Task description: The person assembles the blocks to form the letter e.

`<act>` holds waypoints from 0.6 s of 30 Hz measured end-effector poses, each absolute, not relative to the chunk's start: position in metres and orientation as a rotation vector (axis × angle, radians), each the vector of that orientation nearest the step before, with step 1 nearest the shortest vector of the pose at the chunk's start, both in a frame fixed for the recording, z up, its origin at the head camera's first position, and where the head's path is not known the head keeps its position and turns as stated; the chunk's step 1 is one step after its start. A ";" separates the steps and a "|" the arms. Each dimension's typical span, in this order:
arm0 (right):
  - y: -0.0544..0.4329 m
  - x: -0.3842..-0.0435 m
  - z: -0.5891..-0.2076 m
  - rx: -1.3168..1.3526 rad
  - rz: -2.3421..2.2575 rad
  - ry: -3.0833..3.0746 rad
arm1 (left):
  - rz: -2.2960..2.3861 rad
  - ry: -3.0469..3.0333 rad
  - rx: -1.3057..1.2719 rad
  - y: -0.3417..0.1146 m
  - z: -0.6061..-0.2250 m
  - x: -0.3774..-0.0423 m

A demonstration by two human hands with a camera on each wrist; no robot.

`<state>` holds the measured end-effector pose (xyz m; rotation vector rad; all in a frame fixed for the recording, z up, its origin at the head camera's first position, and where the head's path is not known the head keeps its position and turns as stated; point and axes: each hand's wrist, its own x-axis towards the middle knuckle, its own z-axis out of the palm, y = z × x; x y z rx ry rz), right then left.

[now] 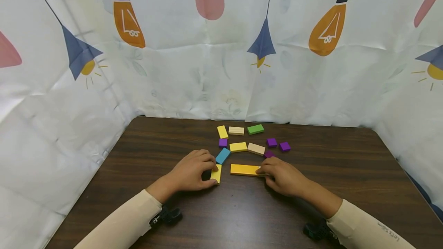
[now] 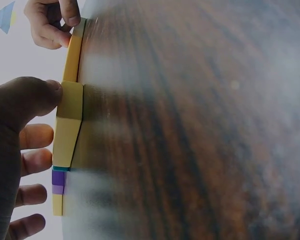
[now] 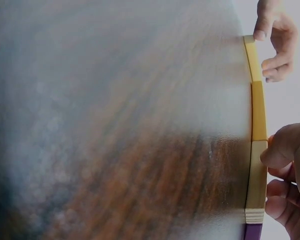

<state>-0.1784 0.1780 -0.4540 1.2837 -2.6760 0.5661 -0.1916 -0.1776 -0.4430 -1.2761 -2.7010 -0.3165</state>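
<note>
Head view, with 12 o'clock pointing away from the person: the left hand [image 1: 194,171] has its thumb and fingertips on the pale yellow block [image 1: 216,175], pinching it between them. That block lies flat on the bench [image 1: 238,218], its long axis running from 12 to 6 o'clock, with the thumb at the 6 o'clock end and a finger near the 12 o'clock end. At its 3 o'clock side, just beside it across a narrow strip of bench, lies the orange block [image 1: 243,170], its long axis running from 9 to 3 o'clock, nearly square to the first.

The right hand [image 1: 285,176] is at the 3 o'clock end of the orange block. The right wrist view shows its thumb and fingers closed on a wooden block [image 3: 257,172], whose long side carries on the line of the orange block; whether the two touch I cannot tell.

The blue block [image 1: 223,156] sits just past the pale yellow block at 12 o'clock, its long axis slanting from 1 to 7. Beyond it come a small purple block [image 1: 223,143] and an upper yellow block [image 1: 222,132] leaning from 11 to 5. At 12 o'clock from the orange block, the middle yellow block [image 1: 238,147] points from 9 to 3, and beside it the tan block [image 1: 256,149] tilts towards 4. The green block [image 1: 255,129] lies farther off, near 12.
</note>
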 end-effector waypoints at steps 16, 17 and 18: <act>0.179 -0.179 -0.453 1.283 0.578 -2.690 | -0.404 -2.679 -1.204 -0.178 -0.433 -0.215; 0.179 -0.179 -0.453 1.288 0.581 -2.685 | -0.414 -2.691 -1.188 -0.178 -0.432 -0.218; 0.178 -0.179 -0.453 1.291 0.585 -2.682 | -0.420 -2.702 -1.173 -0.177 -0.431 -0.220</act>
